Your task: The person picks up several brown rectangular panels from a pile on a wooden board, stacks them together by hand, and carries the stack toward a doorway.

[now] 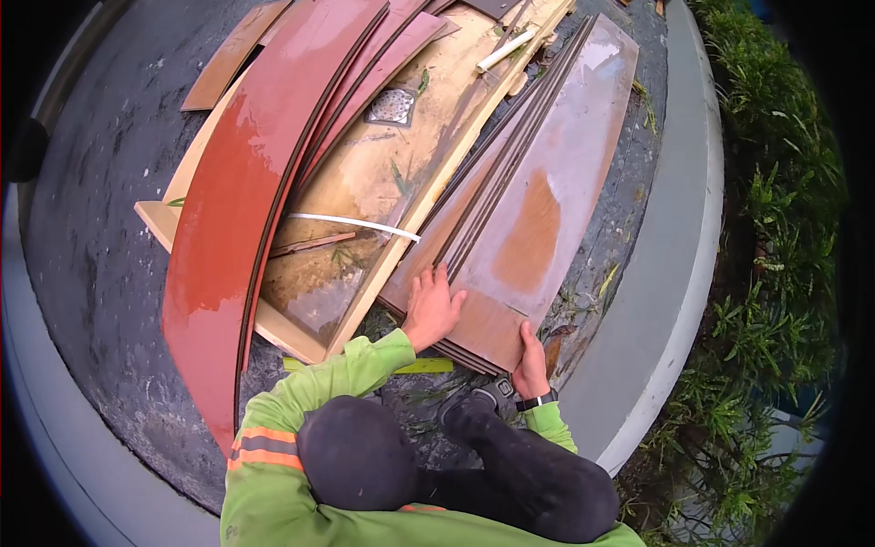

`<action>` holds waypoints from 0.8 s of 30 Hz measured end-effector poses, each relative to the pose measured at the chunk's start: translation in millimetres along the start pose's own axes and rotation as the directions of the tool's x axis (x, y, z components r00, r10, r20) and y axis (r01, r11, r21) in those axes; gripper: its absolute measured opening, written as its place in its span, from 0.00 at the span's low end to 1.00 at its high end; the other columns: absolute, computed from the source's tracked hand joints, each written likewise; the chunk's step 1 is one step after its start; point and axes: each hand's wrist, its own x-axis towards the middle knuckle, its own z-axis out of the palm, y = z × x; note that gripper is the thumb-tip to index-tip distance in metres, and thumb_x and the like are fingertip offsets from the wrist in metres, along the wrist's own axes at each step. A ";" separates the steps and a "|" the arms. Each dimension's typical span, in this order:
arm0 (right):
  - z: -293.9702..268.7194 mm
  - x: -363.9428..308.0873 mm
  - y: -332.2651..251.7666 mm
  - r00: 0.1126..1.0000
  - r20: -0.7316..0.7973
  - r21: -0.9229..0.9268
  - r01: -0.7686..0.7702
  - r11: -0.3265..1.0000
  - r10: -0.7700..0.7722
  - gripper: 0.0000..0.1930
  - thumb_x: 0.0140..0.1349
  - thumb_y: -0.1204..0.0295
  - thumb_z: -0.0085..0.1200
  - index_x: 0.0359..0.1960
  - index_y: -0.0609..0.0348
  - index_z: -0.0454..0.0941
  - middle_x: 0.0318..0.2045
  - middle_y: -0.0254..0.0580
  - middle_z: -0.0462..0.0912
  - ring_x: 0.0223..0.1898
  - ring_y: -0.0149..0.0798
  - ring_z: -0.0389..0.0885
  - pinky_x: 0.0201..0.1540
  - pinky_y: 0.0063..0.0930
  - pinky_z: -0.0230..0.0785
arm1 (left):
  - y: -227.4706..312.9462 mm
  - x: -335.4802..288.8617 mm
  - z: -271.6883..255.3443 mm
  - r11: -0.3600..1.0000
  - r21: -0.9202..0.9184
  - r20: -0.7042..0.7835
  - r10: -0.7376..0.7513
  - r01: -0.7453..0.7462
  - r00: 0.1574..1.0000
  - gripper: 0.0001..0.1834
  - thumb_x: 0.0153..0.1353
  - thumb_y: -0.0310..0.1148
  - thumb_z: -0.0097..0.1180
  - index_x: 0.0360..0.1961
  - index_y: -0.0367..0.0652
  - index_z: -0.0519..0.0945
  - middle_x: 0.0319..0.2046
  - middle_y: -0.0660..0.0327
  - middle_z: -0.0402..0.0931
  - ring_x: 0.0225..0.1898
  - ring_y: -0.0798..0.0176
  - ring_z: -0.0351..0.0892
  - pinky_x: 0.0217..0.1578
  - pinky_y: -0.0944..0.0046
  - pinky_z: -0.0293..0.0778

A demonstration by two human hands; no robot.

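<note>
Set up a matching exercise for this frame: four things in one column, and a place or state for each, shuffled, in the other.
Things:
1. left hand
2. right hand
3. white pipe piece
4. square metal drain grate

Places or states:
A. lies across the pale wet board in the middle of the pile
B. grips the near end of the stacked brown plywood sheets
C. rests flat on top of the stacked brown sheets, fingers spread
D. sits farther up the pale board, beside the red sheets

Pairs: 1-C, 2-B, 3-A, 4-D
</note>
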 end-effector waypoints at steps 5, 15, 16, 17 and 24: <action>-3.9 -0.7 -1.9 1.000 -0.010 -0.024 -0.019 1.000 0.018 0.27 0.68 0.56 0.51 0.60 0.66 0.66 0.55 0.42 0.75 0.54 0.35 0.74 0.58 0.31 0.65 | 4.3 -10.6 -0.3 0.993 0.095 0.087 0.058 -0.067 0.995 0.38 0.60 0.38 0.54 0.64 0.25 0.55 0.62 0.27 0.53 0.61 0.27 0.58 0.62 0.45 0.57; -6.2 -1.2 -9.8 0.999 0.006 -0.009 -0.052 0.999 0.052 0.28 0.66 0.55 0.53 0.58 0.64 0.68 0.55 0.42 0.75 0.55 0.36 0.74 0.59 0.33 0.65 | 5.7 -14.3 -0.8 0.996 0.048 0.111 0.075 -0.081 0.991 0.38 0.60 0.36 0.53 0.64 0.22 0.53 0.62 0.24 0.50 0.63 0.25 0.53 0.65 0.44 0.53; -6.3 -1.4 -10.5 0.999 0.008 0.007 -0.044 0.999 0.044 0.28 0.66 0.55 0.53 0.58 0.64 0.68 0.55 0.42 0.75 0.55 0.36 0.74 0.60 0.33 0.65 | 6.0 -15.4 -0.2 0.994 0.056 0.113 0.087 -0.094 0.990 0.38 0.60 0.36 0.53 0.64 0.21 0.53 0.62 0.23 0.50 0.64 0.24 0.51 0.65 0.43 0.52; -6.5 -1.0 -11.7 0.998 0.005 -0.003 -0.056 0.998 0.056 0.28 0.66 0.55 0.53 0.58 0.64 0.68 0.55 0.42 0.75 0.55 0.36 0.74 0.60 0.33 0.65 | 6.3 -16.4 0.4 0.992 0.064 0.114 0.099 -0.107 0.988 0.39 0.60 0.36 0.52 0.64 0.20 0.52 0.62 0.23 0.49 0.64 0.24 0.50 0.65 0.43 0.52; 1.0 -0.6 -12.4 0.998 0.012 -0.105 -0.065 0.992 0.066 0.27 0.67 0.55 0.51 0.60 0.60 0.66 0.57 0.39 0.74 0.58 0.37 0.72 0.61 0.34 0.65 | 2.7 -18.8 6.2 0.993 0.054 0.091 0.097 -0.103 0.991 0.38 0.60 0.36 0.52 0.63 0.20 0.53 0.62 0.21 0.48 0.64 0.22 0.49 0.65 0.41 0.51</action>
